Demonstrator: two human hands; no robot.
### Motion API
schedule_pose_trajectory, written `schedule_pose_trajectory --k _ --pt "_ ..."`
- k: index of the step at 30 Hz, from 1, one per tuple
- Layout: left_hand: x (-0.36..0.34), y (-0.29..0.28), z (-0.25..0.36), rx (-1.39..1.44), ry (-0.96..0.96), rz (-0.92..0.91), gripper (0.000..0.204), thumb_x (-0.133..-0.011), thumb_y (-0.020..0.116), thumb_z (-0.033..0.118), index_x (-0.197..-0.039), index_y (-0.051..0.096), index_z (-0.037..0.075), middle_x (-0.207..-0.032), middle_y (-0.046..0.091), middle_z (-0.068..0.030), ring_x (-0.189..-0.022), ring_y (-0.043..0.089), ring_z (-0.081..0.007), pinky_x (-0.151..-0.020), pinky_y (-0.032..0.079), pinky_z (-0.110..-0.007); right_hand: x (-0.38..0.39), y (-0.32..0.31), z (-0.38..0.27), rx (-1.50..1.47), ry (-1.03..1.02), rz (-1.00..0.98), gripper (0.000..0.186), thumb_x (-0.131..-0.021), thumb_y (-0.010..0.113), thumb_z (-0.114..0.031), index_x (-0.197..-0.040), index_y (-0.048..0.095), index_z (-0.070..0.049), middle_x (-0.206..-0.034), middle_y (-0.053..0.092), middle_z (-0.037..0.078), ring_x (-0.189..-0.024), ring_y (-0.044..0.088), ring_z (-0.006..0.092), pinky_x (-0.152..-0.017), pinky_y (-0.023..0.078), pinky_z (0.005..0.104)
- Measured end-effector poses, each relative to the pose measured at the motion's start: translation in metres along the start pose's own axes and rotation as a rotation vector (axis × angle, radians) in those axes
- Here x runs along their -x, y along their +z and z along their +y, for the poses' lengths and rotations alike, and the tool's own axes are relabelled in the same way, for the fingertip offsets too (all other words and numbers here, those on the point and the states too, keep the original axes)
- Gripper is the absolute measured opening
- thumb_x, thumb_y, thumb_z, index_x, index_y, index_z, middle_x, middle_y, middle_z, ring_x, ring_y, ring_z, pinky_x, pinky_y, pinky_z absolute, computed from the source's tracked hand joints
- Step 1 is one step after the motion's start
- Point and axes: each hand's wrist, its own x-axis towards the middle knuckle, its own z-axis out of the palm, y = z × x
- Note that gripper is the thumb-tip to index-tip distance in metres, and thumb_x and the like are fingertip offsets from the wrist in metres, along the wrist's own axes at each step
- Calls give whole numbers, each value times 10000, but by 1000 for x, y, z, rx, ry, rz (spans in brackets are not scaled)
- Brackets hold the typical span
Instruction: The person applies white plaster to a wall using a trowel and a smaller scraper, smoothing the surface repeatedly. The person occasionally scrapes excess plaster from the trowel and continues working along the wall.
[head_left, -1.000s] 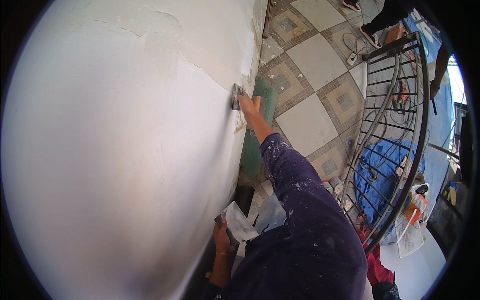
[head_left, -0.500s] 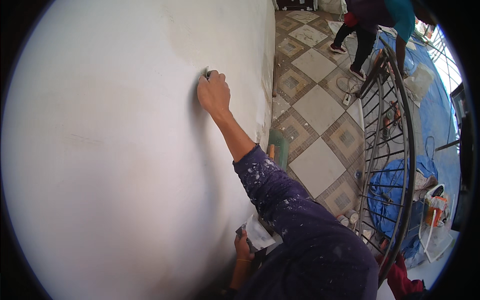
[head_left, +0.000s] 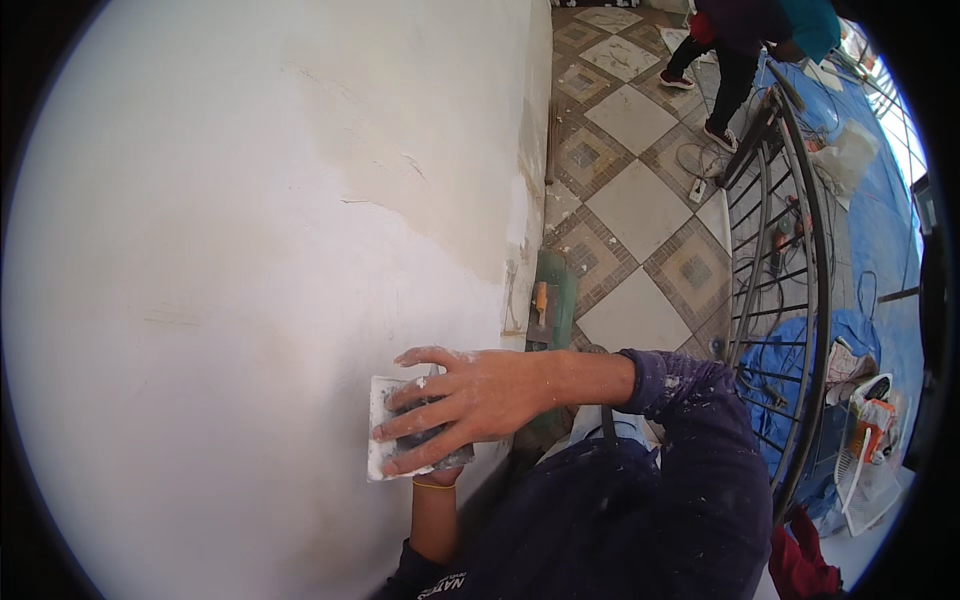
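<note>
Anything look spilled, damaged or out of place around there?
Yes: the wall shows rough, ragged marks on its otherwise smoother surface, and an extension lead lies loose on the tiled floor by the railing, a possible trip hazard.

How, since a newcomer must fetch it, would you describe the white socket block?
Find the black railing right of the tiled floor. Beside its far end lies the socket block. Unlike the dark shoe beyond, it is small, white and oblong.
</note>
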Motion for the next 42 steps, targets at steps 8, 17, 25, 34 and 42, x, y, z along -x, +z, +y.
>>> schedule_pose_trajectory --k 8,17,25,34,42 --pt "-35 44 18 -12 95 -442 413 -1025 307 313 -1329 445 69 -1013 662 -219 -616 679 -319 -457 555 -340 129 34 57 60 613 -14 641 -808 601 -46 -1389 461 -277 -1416 424 26 -1273 416 258 -1041 340 479" --pt "-22 -25 -19 -233 207 394 317 -982 442 374 -1038 578 93 -694 624 -105 -384 526 -244 -376 466 -353 323 206 308 -689 1990 738 409 -931 514 -304 -1246 526 -43 -1085 581 119 -964 564 241 -793 500 431" --pt "6 -80 -47 -73 149 642 292 -977 476 314 -1109 586 78 -894 650 -79 -686 615 -231 -602 501 -335 299 196 367 -729 1970 854 389 -916 477 -238 -1232 453 -11 -895 536 73 -748 519 203 -651 440 348" --pt "0 -107 -46 -174 85 251 408 -989 461 293 -1315 475 50 -1201 596 -102 -1088 584 -249 -948 468 -394 136 65 326 -577 1594 920 463 -928 432 -310 -1239 428 33 -1054 528 139 -949 476 216 -867 387 374" --pt "4 -113 -40 -178 -11 48 403 -991 434 279 -1325 465 55 -1249 578 -114 -1125 580 -273 -956 477 -428 -42 -74 283 -401 1460 874 296 -935 392 -286 -1024 522 -35 -914 525 62 -788 477 162 -733 411 341"
